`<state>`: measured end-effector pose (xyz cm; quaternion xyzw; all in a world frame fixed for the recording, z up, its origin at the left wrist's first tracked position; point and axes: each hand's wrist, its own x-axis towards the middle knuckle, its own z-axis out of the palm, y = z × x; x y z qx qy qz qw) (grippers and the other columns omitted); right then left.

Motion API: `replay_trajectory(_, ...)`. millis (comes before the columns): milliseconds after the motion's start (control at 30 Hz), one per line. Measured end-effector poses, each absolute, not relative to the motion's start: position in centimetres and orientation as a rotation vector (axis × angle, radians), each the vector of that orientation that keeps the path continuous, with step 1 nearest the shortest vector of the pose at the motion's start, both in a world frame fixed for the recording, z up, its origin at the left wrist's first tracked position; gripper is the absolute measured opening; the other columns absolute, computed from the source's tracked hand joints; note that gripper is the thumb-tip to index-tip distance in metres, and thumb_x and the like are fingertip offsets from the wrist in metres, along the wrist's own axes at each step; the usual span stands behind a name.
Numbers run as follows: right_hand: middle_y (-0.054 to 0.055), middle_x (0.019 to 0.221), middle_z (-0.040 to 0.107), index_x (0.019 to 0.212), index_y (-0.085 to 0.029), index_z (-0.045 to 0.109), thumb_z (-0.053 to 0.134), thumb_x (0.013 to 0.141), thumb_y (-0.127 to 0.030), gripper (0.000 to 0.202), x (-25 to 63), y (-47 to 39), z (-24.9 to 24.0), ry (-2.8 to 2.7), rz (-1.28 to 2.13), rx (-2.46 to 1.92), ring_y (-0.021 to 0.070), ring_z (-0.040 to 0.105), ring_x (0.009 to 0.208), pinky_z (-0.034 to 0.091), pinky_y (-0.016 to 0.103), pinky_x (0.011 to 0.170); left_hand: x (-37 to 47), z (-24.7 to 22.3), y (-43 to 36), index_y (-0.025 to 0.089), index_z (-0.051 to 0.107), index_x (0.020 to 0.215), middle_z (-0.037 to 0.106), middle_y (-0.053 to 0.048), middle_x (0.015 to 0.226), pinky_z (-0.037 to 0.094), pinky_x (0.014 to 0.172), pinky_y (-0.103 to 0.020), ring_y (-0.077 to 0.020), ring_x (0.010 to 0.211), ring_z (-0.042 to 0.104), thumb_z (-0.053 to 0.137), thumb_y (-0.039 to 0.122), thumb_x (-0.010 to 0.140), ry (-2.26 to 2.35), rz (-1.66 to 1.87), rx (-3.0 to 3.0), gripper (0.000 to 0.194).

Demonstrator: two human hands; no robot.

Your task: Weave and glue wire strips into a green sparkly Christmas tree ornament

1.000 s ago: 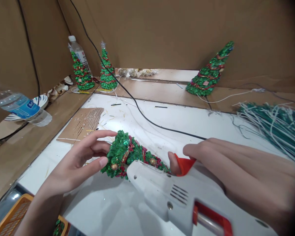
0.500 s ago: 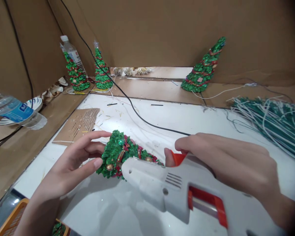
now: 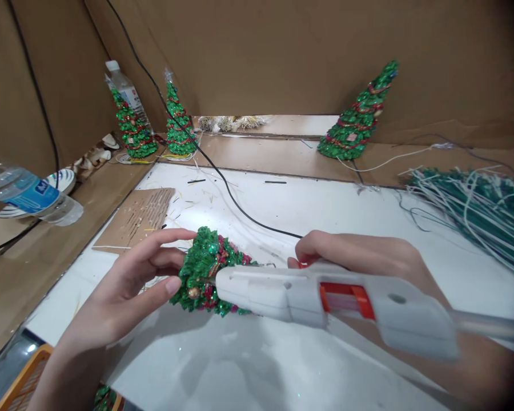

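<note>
A small green glittery Christmas tree [image 3: 201, 260] with red garland and gold balls lies on its side on the white board. My left hand [image 3: 141, 279] grips its wide base between thumb and fingers. In my right hand [image 3: 360, 251] is a white and red hot glue gun [image 3: 265, 291], a glue stick [image 3: 488, 325] sticking out of its back. The gun's nozzle points left and meets the tree near its lower branches; whether it touches, I cannot tell. The gun hides the tree's tip and most of my right fingers.
Three similar trees, a left one [image 3: 135, 131], a middle one [image 3: 180, 125] and a leaning one [image 3: 355, 120], stand at the back. A black cord [image 3: 240, 205] crosses the board [image 3: 308, 205]. Cardboard [image 3: 132, 220], a bottle [image 3: 38, 197], green-white strands [image 3: 475, 211] and an orange basket [image 3: 25, 379] surround it.
My right hand has rolled and raised the back of the glue gun, so it lies more level, its nozzle slightly higher. My left hand and the tree stay nearly still.
</note>
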<state>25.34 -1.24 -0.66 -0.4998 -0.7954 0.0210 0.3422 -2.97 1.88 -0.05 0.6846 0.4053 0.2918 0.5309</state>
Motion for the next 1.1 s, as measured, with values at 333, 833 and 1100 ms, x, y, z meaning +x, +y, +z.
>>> replay_trajectory(333,-0.009,0.048,0.048,0.066,-0.023,0.047,0.044,0.079,-0.025,0.013,25.2,-1.3,-0.3,-2.102,0.053,-1.341,0.0073,0.034,0.039,0.026,0.020,0.039,-2.9,-0.1,2.0,0.027,0.044,0.130,0.067,-0.005,0.093,0.050,0.069,-0.026,-0.0165,0.077,0.064,0.056,0.027,0.088,0.961,0.689,1.646,0.044)
replay_trajectory(833,-0.009,0.048,0.047,0.069,-0.026,0.045,0.041,0.082,-0.030,0.014,25.5,-1.3,-0.9,-2.080,-0.028,-1.307,0.0093,0.036,0.039,0.024,0.021,0.039,-2.9,-0.1,1.9,0.025,0.044,0.131,0.068,-0.006,0.093,0.051,0.070,-0.027,-0.0173,0.079,0.065,0.056,0.026,0.087,0.954,0.686,1.612,0.045)
replay_trajectory(1100,-0.008,0.049,0.050,0.069,-0.025,0.046,0.044,0.080,-0.030,0.012,25.7,-1.3,-0.5,-2.098,0.012,-1.306,0.0098,0.037,0.040,0.024,0.022,0.041,-2.9,0.1,1.9,0.024,0.044,0.130,0.068,-0.006,0.093,0.050,0.070,-0.027,-0.0171,0.078,0.065,0.056,0.027,0.088,0.966,0.680,1.602,0.044)
